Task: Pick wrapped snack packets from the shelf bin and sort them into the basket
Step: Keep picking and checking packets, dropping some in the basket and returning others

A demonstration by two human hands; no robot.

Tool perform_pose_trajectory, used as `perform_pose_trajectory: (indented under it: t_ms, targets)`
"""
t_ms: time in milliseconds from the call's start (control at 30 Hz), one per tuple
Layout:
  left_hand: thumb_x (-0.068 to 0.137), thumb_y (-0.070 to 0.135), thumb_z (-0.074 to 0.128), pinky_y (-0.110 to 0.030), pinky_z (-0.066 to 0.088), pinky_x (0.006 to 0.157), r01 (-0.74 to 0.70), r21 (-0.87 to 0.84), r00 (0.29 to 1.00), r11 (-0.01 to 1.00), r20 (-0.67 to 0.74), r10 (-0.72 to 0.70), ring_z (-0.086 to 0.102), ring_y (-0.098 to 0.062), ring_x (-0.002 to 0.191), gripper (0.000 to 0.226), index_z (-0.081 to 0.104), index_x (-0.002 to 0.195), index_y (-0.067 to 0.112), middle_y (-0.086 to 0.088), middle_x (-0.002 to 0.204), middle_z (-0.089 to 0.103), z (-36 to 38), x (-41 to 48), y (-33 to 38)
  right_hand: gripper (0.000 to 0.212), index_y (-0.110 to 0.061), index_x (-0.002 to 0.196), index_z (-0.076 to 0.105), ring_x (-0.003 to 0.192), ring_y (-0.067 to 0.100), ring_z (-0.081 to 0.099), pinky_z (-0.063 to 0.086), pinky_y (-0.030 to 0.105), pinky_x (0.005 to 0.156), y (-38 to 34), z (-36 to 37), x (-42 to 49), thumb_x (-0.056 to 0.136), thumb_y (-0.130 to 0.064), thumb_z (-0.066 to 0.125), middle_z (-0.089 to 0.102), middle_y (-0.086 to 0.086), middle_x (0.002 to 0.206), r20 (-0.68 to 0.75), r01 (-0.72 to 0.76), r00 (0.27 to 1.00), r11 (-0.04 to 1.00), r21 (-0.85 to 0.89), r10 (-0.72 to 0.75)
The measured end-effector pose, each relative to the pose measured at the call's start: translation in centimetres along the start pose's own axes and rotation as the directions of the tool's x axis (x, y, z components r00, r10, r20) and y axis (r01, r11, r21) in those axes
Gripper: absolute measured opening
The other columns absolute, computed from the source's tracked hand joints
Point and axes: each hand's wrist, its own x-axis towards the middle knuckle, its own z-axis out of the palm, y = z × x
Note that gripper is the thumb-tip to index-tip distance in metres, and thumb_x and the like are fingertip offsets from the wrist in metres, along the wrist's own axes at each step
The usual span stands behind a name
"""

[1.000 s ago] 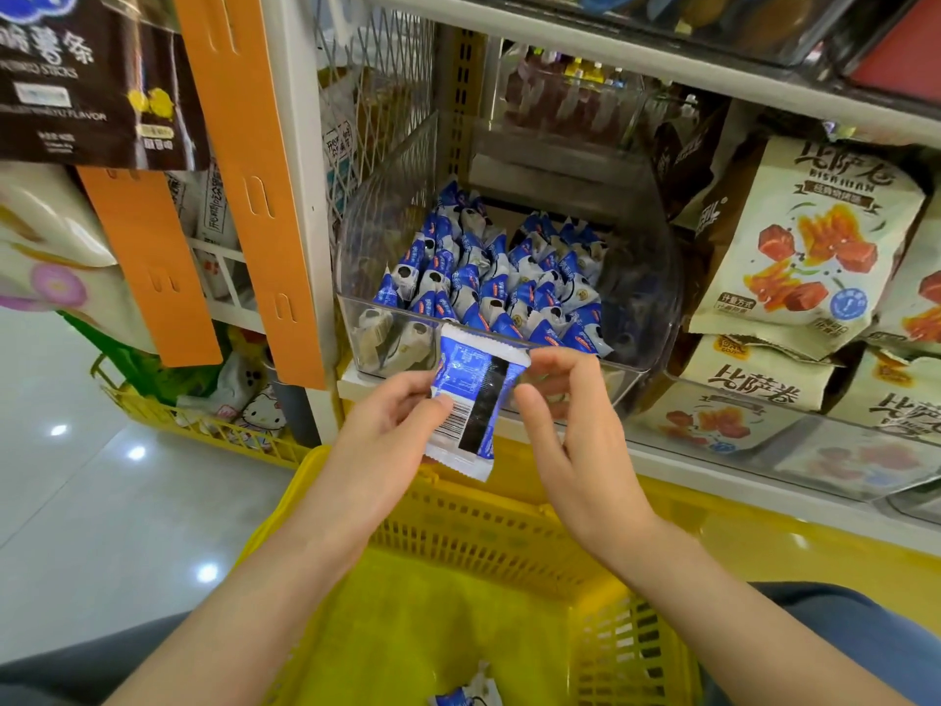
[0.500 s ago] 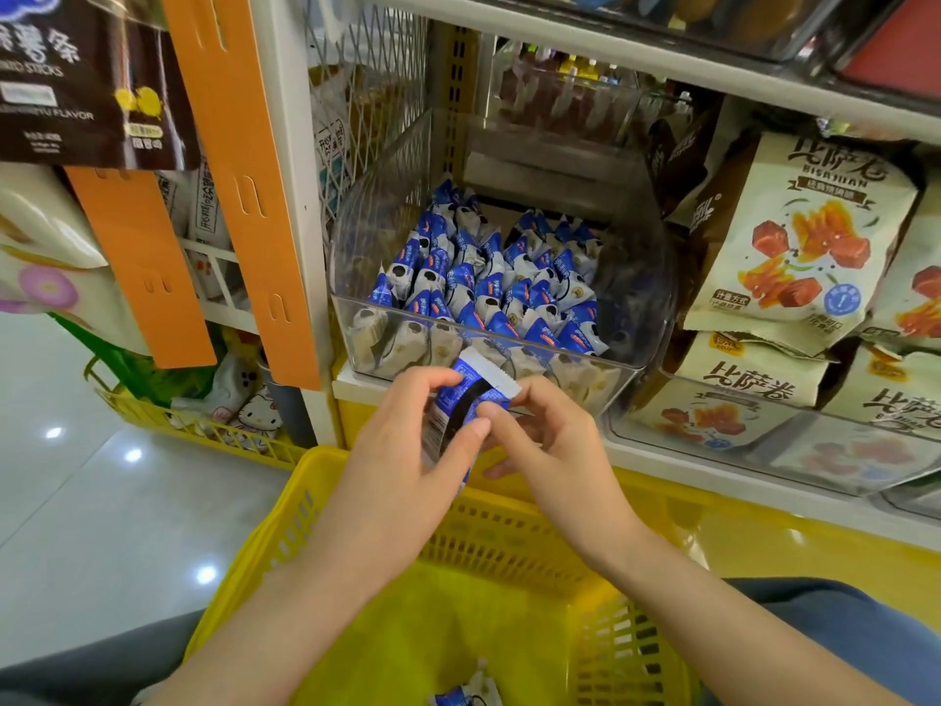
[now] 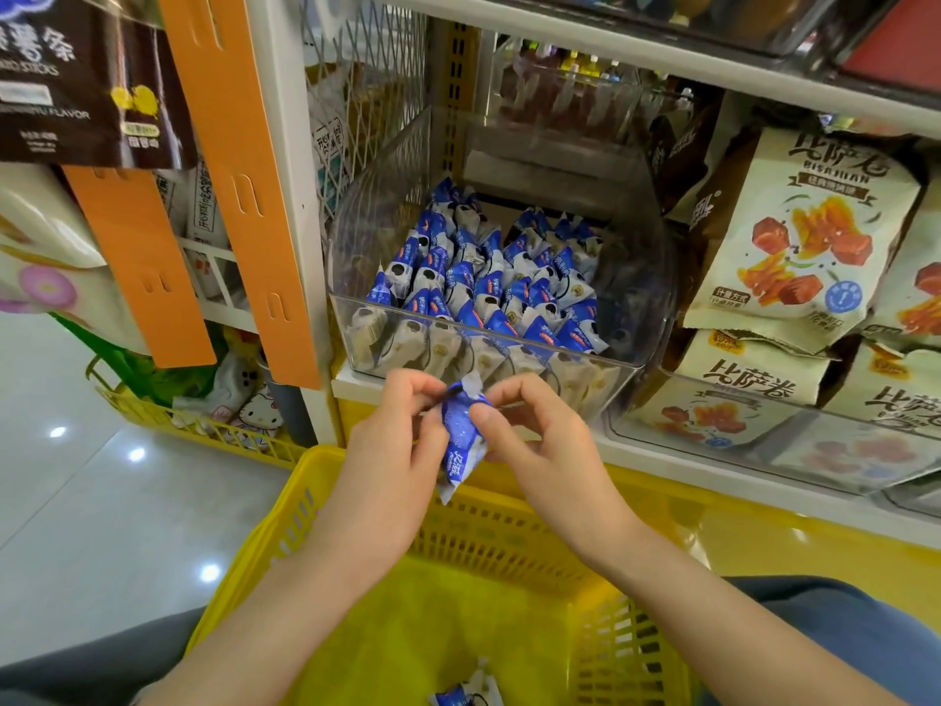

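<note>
Obs.: two-handed pinch grip, held in mid-air.
Yellow plastic lattice basket [image 3: 509,547] low in view; clear plastic shelf bin [image 3: 644,277] above it, stocked with small wrapped packets [image 3: 489,282]. Left hand [image 3: 392,450] and right hand [image 3: 540,450] raised side by side before the bin, forearms converging, fingers curled; each pinches the blue-and-white wrapped snack packet [image 3: 461,443] between thumb and fingertips. Packet hangs roughly upright above the basket's far rim.

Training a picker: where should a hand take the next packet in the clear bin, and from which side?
Pinch the blue top of a front-row packet, from above, over the bin front wall: packets stand upright, tightly packed, only tops free.
</note>
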Motion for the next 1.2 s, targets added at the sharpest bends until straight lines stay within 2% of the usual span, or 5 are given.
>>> perform_pose_trajectory:
  t_ms: [200,467,800,1000,1200]
  targets:
    - [0.092,0.041,0.039,-0.039,0.055,0.079,0.349,-0.575,0.936,0.740,0.179,-0.303,0.068,-0.018,0.090,0.036,0.062,0.105,0.018,-0.003,0.096,0.072,-0.4,0.4,1.1,0.035,-0.031,0.114,0.054,0.102,-0.003,0.057,0.050,0.016,0.079,-0.5,-0.4,0.0,0.084,-0.015,0.065,0.054,-0.005,0.120,0.086,0.018,0.996,0.995,0.099,-0.026]
    - [0.085,0.014,0.061,-0.006,0.046,0.066,0.310,-0.434,0.946,0.846,0.228,-0.230,0.066,0.002,0.083,0.018,0.065,0.101,0.021,0.007,0.093,0.073,-0.8,0.6,1.8,0.068,-0.031,0.113,0.046,0.090,0.003,0.062,0.053,0.020,0.076,-0.8,-0.5,0.4,0.062,-0.006,0.083,0.057,-0.009,0.113,-0.023,0.020,1.000,0.995,0.101,-0.018]
    - [0.086,0.024,0.060,-0.007,0.045,0.071,0.210,-0.399,0.976,0.892,0.134,-0.170,0.063,0.007,0.085,0.017,0.062,0.103,0.027,0.013,0.096,0.070,-3.3,3.3,1.8,0.036,-0.029,0.107,0.055,0.090,0.000,0.063,0.051,0.015,0.077,-4.4,-1.0,3.7,0.081,-0.008,0.067,0.067,-0.018,0.097,-0.058,0.220,0.975,0.969,0.110,-0.215]
    - [0.088,0.024,0.058,-0.005,0.046,0.067,0.206,-0.488,0.974,0.848,0.020,-0.224,0.063,0.007,0.084,0.012,0.060,0.100,0.027,0.012,0.098,0.069,-4.8,4.2,1.8,0.028,-0.013,0.119,0.056,0.093,0.009,0.056,0.042,0.019,0.079,-5.1,-1.9,14.8,0.095,-0.025,0.050,0.060,-0.003,0.104,-0.221,0.070,0.967,0.969,-0.237,-0.124]
    - [0.086,0.026,0.060,-0.004,0.045,0.063,0.180,-0.524,0.970,0.832,-0.046,-0.239,0.062,0.010,0.077,0.007,0.060,0.092,0.028,0.013,0.090,0.069,-5.8,5.1,1.6,0.033,-0.005,0.125,0.050,0.104,0.033,0.055,0.043,0.034,0.080,-0.7,-4.4,23.2,0.099,-0.024,0.040,0.056,0.020,0.121,-0.182,-0.194,0.978,0.765,-0.614,0.102]
